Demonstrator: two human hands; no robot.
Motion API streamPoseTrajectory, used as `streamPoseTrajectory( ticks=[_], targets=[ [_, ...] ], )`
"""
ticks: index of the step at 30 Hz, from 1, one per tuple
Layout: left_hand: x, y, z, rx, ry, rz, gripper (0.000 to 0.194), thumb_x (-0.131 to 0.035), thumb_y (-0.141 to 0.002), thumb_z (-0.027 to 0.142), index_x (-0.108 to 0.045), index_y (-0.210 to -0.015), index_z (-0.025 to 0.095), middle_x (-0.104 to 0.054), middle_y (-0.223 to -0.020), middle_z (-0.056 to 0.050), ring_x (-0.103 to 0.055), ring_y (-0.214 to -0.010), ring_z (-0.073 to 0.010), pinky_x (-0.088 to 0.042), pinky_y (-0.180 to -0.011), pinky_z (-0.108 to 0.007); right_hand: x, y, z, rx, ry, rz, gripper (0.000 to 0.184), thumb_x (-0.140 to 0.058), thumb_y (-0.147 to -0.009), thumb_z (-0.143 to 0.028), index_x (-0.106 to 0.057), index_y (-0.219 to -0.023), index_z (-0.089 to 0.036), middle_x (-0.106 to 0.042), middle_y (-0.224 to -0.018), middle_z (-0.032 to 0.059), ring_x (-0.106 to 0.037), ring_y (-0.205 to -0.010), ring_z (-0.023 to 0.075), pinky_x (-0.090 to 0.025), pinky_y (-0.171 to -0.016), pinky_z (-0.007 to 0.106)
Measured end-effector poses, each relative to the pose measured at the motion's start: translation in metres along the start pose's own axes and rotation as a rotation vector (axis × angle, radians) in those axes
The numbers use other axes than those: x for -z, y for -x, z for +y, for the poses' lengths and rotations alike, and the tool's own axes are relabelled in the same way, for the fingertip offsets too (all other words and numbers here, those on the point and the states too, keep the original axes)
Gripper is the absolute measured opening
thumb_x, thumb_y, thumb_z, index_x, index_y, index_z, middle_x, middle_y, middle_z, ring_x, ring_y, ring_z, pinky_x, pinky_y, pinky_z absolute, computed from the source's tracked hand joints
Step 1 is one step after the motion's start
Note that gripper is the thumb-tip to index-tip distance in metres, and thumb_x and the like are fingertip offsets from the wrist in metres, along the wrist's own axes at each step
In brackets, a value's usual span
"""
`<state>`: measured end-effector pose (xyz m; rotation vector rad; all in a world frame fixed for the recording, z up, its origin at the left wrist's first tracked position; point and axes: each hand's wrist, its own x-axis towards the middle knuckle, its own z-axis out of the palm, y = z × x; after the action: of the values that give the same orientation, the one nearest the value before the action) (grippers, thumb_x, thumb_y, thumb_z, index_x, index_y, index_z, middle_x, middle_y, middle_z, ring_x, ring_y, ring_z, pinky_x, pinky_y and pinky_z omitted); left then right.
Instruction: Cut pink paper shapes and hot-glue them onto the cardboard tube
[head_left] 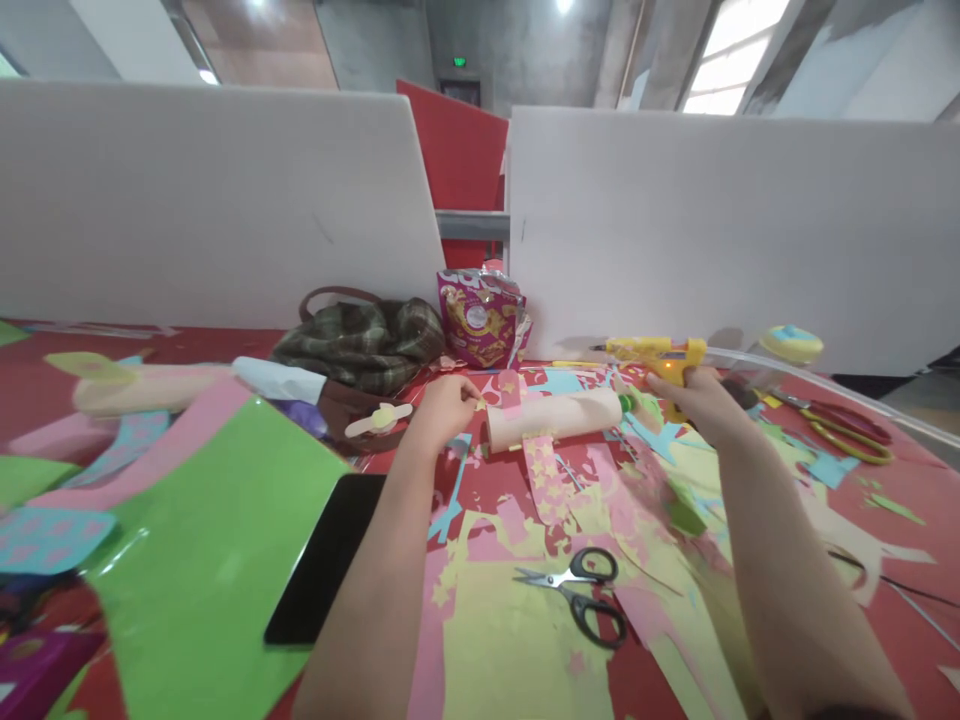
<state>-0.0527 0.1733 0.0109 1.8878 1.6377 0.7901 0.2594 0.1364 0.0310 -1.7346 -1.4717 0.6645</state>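
A cream paper tube (555,415) lies crosswise on the red table, with a green end piece (625,404) at its right. A pink strip (545,480) dotted with yellow stars runs out from under it toward me. At the tube's left end, my left hand (448,408) has its fingertips pinched together; whatever they hold is too small to name. My right hand (697,398) is wrapped round the grip of a yellow hot glue gun (652,350), whose nozzle points left, beyond the tube. An orange light glows on the gun.
Black-handled scissors (592,595) lie open on yellow paper (517,640). A black tablet (330,560) and a green sheet (217,560) are at left. Behind stand a purple snack bag (480,320) and a plaid cloth bag (360,340). Red-and-yellow-handled scissors (847,430) rest at right.
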Motion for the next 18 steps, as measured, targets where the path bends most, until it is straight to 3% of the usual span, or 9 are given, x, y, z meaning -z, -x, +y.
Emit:
streamPoseTrajectory(
  ticks=[4, 6, 8, 13, 18],
  targets=[
    [-0.006, -0.002, 0.0, 0.043, 0.194, -0.131, 0.005, -0.056, -0.058, 0.014, -0.06, -0.06, 0.016, -0.061, -0.061, -0.001, -0.056, -0.06, -0.0139, -0.042, -0.057, -0.022, -0.01, -0.015, 0.022, -0.103, -0.207, 0.016, 0.025, -0.056, -0.072, -0.036, -0.058, -0.086, -0.016, -0.06, -0.063, 0.0005, -0.056, -0.054, 0.0155, -0.041, -0.043, 0.023],
    [-0.009, -0.001, 0.001, 0.09, 0.309, -0.198, 0.004, -0.057, -0.058, 0.015, -0.059, -0.061, 0.015, -0.059, -0.058, -0.001, -0.055, -0.053, -0.012, -0.041, -0.049, -0.02, -0.014, -0.023, 0.031, -0.165, -0.301, -0.008, 0.025, -0.052, -0.077, -0.032, -0.055, -0.097, -0.016, -0.062, -0.082, 0.0033, -0.059, -0.068, 0.017, -0.047, -0.055, 0.027],
    [-0.011, 0.0, 0.003, 0.143, 0.428, -0.24, 0.006, -0.058, -0.058, 0.015, -0.057, -0.063, 0.013, -0.056, -0.056, 0.0, -0.054, -0.049, -0.0106, -0.04, -0.044, -0.019, -0.017, -0.028, 0.037, -0.224, -0.379, -0.046, 0.025, -0.047, -0.083, -0.025, -0.049, -0.106, -0.015, -0.054, -0.105, 0.0067, -0.056, -0.086, 0.0184, -0.048, -0.071, 0.037],
    [-0.017, 0.0, 0.004, 0.234, 0.72, -0.237, 0.024, -0.065, -0.055, 0.02, -0.044, -0.065, 0.015, -0.049, -0.053, 0.005, -0.053, -0.046, -0.0086, -0.041, -0.043, -0.019, -0.014, -0.023, 0.036, -0.322, -0.53, -0.095, 0.026, -0.047, -0.083, -0.024, -0.049, -0.107, -0.016, -0.053, -0.108, 0.007, -0.056, -0.088, 0.0191, -0.047, -0.073, 0.039],
    [-0.019, -0.005, -0.004, 0.288, 0.939, -0.181, 0.033, -0.068, -0.052, 0.018, -0.038, -0.067, 0.016, -0.048, -0.053, 0.006, -0.05, -0.043, -0.0068, -0.041, -0.044, -0.02, -0.01, 0.003, 0.032, -0.366, -0.613, -0.118, 0.024, -0.046, -0.083, -0.025, -0.05, -0.105, -0.016, -0.054, -0.106, 0.0067, -0.056, -0.086, 0.018, -0.048, -0.071, 0.037]
  ],
)
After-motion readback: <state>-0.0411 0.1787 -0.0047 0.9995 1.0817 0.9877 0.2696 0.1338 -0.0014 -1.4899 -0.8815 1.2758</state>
